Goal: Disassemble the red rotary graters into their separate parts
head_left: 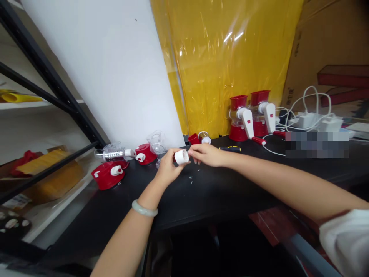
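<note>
Sleeve (347,240), white cylinder (181,157) in left hand (169,166), black tabletop (219,192), yellow sheeting (230,57) behind

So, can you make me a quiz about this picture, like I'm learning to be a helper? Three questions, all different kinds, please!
1. Pick one: what colour is the round, hollow part in the left hand?
A) red
B) white
C) blue

2. True or false: the bangle is on the right arm.

3. Fill the gap: behind the two upright machines hangs a shiny ____ sheet.

Key:
1. B
2. False; the bangle is on the left arm.
3. yellow
</note>
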`<state>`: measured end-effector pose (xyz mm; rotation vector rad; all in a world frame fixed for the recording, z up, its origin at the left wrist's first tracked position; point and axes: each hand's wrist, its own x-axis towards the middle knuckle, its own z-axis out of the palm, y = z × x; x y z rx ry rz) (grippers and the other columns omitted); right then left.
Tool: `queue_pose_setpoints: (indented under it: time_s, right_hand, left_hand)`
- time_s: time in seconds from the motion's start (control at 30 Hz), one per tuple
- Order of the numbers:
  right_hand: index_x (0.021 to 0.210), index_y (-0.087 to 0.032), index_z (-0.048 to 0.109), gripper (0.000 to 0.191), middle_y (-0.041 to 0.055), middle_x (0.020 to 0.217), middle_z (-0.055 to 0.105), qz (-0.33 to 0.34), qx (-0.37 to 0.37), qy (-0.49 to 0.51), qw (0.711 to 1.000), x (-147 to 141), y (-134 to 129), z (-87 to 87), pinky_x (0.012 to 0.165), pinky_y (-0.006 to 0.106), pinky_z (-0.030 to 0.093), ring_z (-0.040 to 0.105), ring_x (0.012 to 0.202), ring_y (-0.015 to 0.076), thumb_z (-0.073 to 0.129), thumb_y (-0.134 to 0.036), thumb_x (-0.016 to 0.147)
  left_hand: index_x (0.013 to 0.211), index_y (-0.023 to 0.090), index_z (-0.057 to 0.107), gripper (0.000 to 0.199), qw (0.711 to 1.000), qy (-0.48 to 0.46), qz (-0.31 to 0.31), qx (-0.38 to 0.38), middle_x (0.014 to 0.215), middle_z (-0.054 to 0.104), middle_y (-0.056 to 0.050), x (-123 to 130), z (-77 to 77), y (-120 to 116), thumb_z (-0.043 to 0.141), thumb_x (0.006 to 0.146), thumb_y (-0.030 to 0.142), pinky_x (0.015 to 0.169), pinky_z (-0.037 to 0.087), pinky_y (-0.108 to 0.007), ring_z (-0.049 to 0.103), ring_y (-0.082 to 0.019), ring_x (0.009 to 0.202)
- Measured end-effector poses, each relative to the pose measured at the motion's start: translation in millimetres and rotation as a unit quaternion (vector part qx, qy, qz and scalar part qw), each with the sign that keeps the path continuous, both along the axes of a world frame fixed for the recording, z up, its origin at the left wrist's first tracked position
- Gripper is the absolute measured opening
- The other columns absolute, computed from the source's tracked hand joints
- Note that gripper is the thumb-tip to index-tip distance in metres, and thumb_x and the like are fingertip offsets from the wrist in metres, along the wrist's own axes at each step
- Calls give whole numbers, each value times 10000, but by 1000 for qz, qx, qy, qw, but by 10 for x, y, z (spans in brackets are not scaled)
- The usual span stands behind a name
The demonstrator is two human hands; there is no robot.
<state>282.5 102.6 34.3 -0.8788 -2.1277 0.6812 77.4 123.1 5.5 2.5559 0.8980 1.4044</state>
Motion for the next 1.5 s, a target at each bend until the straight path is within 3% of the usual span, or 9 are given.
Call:
queue_pose_setpoints:
  time_s: [0.13,0.3,0.5,0.83,1.07,1.5]
  right_hand:
    - [784,-192,486,264,-15,662,534,-7,64,26,998,-152,1,-168,612,246,403,508,608,118,382,-358,960]
    - [831,-201,464,186,1,731,539,-52,110,-18,992,-99,21,-351,619,257,364,486,641,132,390,-317,955]
    - [826,-205,443,202,16,779,540,-38,138,-6,990,-40,16,-470,649,268,363,486,676,141,347,-303,973]
    - [750,-209,406,224,-9,723,508,-48,166,92,981,-87,-5,-505,621,251,343,454,638,123,375,-288,957]
    - [749,-212,390,219,-12,721,484,-39,182,86,979,-54,-4,-517,624,257,327,434,641,123,370,-277,957]
    - [729,-213,377,236,-17,685,434,-39,214,62,974,-34,-54,-451,605,258,326,422,625,122,382,-269,958]
  left_hand:
    - [1081,206,524,333,999,27,-12,14,1080,665,-81,-31,-3,9,674,783,216,835,514,-347,652,-212,976]
    - [1108,202,532,286,995,78,-52,43,1160,646,-100,-23,-45,41,590,832,156,940,496,-382,606,-220,1129]
    - [1157,191,522,335,992,96,-59,60,1214,634,-103,53,-60,-2,575,832,131,967,499,-388,595,-215,1162]
    - [1150,182,503,400,984,96,-75,128,1159,644,-108,52,-34,55,624,779,99,930,513,-356,615,-216,1116]
    - [1190,190,484,446,985,106,-79,112,1191,626,-111,45,-19,47,616,774,92,936,512,-371,605,-221,1132]
    - [1215,194,471,487,977,101,-97,163,1217,615,-131,17,45,-29,599,762,69,904,536,-384,591,-235,1160]
